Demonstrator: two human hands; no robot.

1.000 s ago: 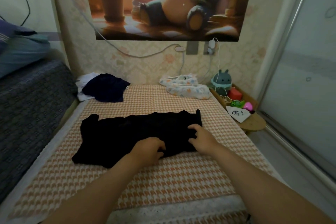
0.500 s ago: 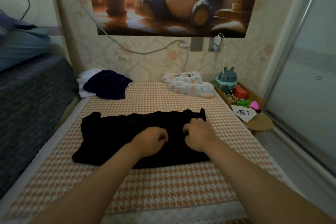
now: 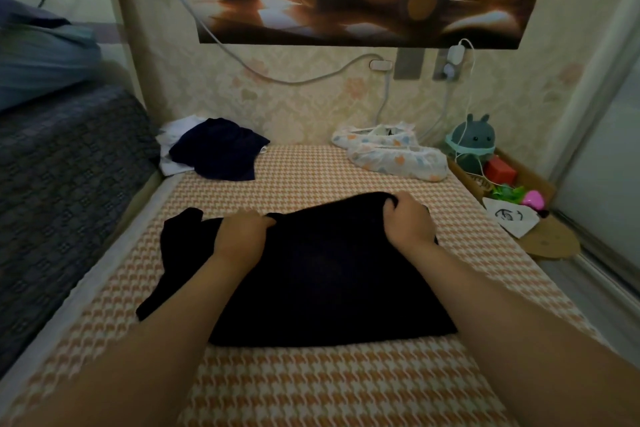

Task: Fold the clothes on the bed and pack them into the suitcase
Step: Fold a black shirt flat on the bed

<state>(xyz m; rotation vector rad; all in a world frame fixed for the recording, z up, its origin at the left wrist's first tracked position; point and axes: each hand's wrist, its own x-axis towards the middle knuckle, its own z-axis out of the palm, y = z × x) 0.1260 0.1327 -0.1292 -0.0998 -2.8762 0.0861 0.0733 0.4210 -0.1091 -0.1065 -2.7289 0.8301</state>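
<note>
Two bands of bare houndstooth cover lie free on the bed (image 3: 311, 388): a wide one between the black garment (image 3: 329, 284) and the person, and a narrower one beyond it, reaching to the wall. The bed's left edge is a pale border running against a higher, dark grey patterned surface (image 3: 62, 191). Its right edge drops to a strip of floor beside a sliding door (image 3: 606, 156), and a low wooden shelf (image 3: 554, 246) with small toys sits near the far right corner. In the far left corner a dark blue garment (image 3: 218, 149) lies heaped on a white one (image 3: 175, 133); a pale printed cloth bundle (image 3: 394, 156) lies in the far right.

The black garment lies across the middle of the bed, well apart from both heaps. Its near edge is a straight line, while its left part spreads out uneven past the left forearm. The left grip (image 3: 242, 236) and the right grip (image 3: 408, 222) are both clamped on its far edge, fingers curled over the cloth, which bunches slightly at the right one.
</note>
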